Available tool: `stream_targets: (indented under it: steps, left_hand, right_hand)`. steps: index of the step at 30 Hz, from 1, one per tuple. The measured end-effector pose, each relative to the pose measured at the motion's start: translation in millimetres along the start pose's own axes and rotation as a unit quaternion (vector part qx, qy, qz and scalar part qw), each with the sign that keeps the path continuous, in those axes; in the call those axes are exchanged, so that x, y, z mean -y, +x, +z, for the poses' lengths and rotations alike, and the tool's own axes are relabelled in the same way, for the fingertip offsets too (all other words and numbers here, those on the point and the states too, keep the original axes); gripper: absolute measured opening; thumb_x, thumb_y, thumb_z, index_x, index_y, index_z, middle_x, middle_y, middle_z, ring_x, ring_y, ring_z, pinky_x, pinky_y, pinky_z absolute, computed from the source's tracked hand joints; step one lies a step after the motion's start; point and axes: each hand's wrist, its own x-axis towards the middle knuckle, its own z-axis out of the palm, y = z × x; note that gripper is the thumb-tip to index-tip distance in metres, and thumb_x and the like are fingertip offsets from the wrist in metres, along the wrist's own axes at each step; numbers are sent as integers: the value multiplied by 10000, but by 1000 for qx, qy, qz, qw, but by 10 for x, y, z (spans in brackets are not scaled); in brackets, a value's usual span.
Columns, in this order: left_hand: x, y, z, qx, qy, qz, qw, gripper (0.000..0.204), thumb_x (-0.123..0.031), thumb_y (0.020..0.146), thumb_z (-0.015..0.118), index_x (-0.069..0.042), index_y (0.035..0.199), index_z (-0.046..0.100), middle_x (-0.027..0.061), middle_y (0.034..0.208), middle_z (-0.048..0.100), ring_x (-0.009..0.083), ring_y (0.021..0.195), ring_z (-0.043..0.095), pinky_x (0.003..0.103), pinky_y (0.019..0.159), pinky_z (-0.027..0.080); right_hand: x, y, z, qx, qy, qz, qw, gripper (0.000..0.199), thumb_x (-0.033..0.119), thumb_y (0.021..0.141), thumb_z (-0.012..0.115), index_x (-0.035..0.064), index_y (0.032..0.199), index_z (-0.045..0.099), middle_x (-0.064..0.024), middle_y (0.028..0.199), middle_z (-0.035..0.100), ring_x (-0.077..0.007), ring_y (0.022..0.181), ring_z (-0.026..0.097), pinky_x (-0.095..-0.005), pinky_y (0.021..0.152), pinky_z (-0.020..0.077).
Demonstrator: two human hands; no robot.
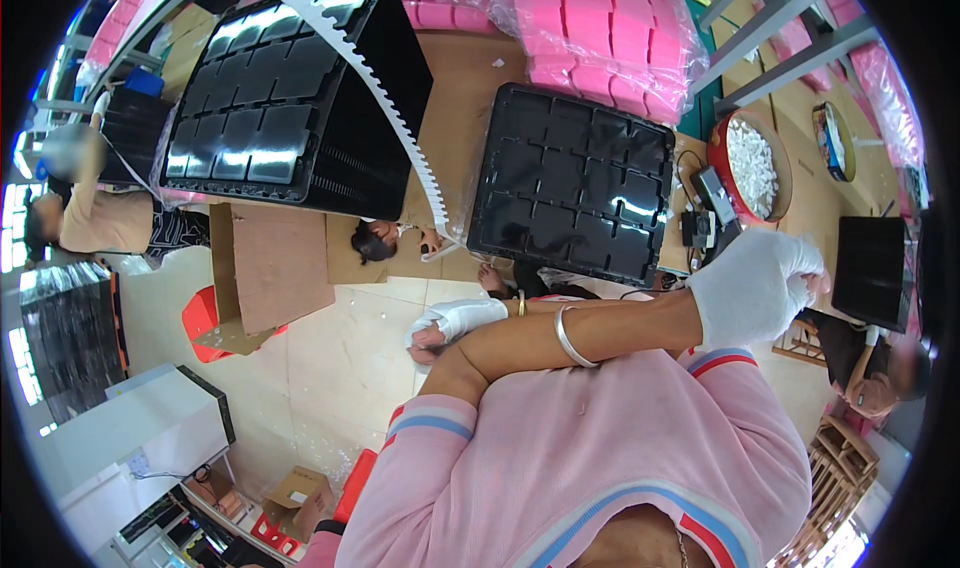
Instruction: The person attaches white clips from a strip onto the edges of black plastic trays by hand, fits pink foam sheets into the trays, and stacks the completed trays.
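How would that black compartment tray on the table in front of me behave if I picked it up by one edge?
The black tray looks like thin glossy moulded plastic, so it is probably light for its size and may flex or sag when lifted by one edge. The shiny surface could be slippery against the white glove on the right hand. Flat and wide, it seems unlikely to roll or tip.

Two stacks of trays on the desk: one stack at left, the other stack right of it. Bagged foam blocks lie behind the right stack. A round tub of small parts sits further right, a toothed strip between the stacks.
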Motion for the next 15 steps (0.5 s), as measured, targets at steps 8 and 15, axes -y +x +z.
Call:
stream_targets:
  steps: [8, 15]
  left_hand:
    - [2, -18, -71, 0, -44, -46, 998, 110, -20, 890, 590, 31, 908, 686, 146, 797, 677, 206, 768, 676, 307, 694, 524]
    - [-5, -85, -30, -6, -6, -3, 1000, 120, -31, 892, 585, 22, 915, 689, 147, 791, 687, 211, 732, 680, 299, 676, 528]
  right_hand:
    - [-154, -110, -116, -34, -73, 1, 997, 176, 232, 939, 613, 76, 880, 670, 5, 767, 628, -144, 674, 562, -353, 649, 491]
    - [-252, -91, -1, -41, -139, 3, 989, 166, 219, 929, 618, 71, 885, 681, 4, 761, 635, -152, 664, 566, -356, 643, 498]
